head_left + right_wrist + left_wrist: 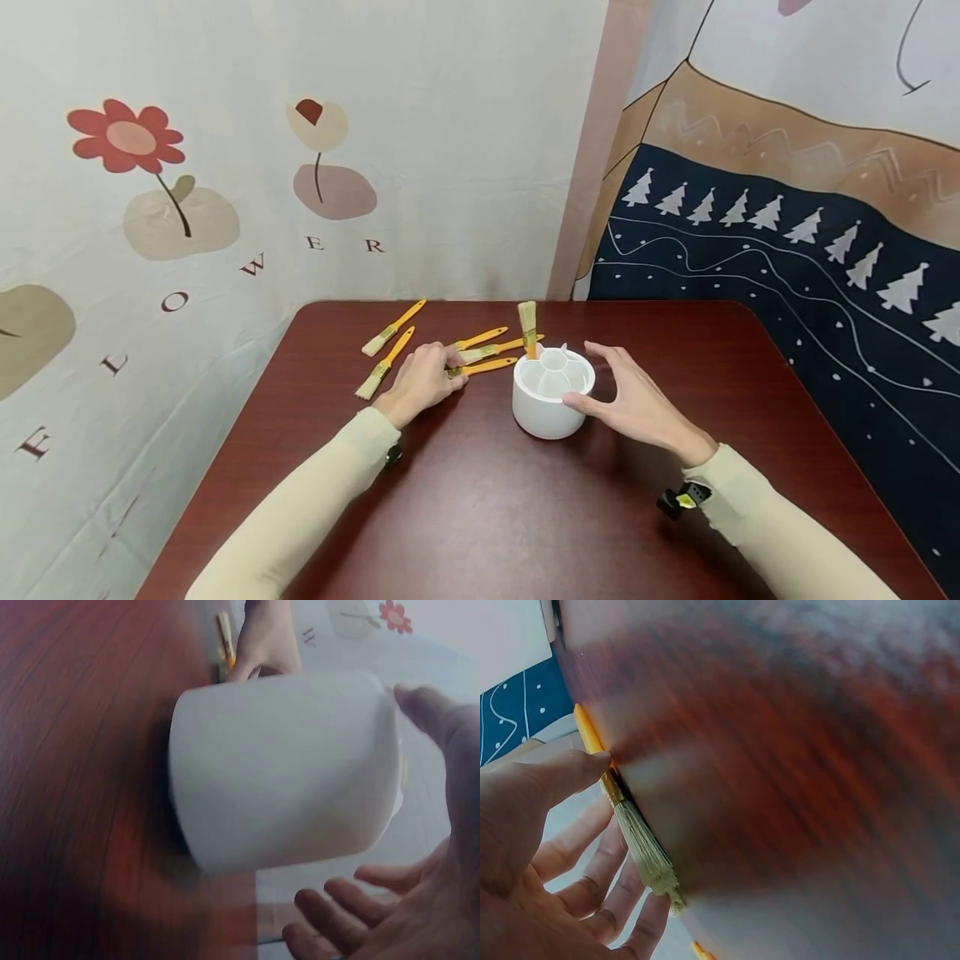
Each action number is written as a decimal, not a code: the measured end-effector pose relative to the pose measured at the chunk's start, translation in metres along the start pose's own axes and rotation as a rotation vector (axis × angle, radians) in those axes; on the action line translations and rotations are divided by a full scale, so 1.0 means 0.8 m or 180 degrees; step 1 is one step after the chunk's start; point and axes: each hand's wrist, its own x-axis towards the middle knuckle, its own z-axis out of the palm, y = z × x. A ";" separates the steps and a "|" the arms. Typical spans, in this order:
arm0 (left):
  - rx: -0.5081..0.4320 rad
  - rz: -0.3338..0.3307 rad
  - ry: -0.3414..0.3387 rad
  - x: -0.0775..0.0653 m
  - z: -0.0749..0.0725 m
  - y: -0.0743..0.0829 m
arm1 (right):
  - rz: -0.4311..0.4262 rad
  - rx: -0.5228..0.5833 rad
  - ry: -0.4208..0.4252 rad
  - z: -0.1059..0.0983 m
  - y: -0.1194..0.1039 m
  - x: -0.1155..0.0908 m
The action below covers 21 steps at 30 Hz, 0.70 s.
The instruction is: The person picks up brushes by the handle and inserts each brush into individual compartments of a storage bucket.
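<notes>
My left hand is at the paintbrushes left of the white pot. In the left wrist view the left hand has its thumb on the yellow handle of a paintbrush and its fingers behind it. That paintbrush lies low at the table, its bristle end partly hidden by the hand in the head view. A round white divided pot holds one paintbrush, bristles up. My right hand is beside the pot, thumb at its rim, fingers extended and apart from its wall.
Two paintbrushes lie left of the left hand. Two more, a paintbrush and a paintbrush, lie beyond it. The dark red-brown table ends at a printed curtain.
</notes>
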 end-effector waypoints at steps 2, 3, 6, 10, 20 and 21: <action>-0.0061 -0.0016 -0.0008 -0.001 0.000 -0.002 | -0.0042 0.0030 -0.0049 0.000 0.007 0.003; -0.0099 -0.0026 -0.0015 -0.001 0.000 -0.003 | -0.0073 0.0052 -0.0064 0.001 0.010 0.004; -0.0208 -0.0035 -0.0020 -0.001 -0.002 -0.005 | -0.0193 0.0178 -0.0102 0.000 0.019 0.009; -0.0319 0.0005 -0.0008 -0.001 -0.003 -0.009 | -0.0262 0.0449 -0.0211 0.000 0.029 0.014; -0.0461 0.0131 0.0029 -0.005 -0.007 -0.010 | -0.0340 0.0933 -0.0400 0.003 0.037 0.022; -0.0472 0.0158 0.0042 -0.004 -0.009 -0.010 | -0.0341 0.0915 -0.0396 0.004 0.037 0.023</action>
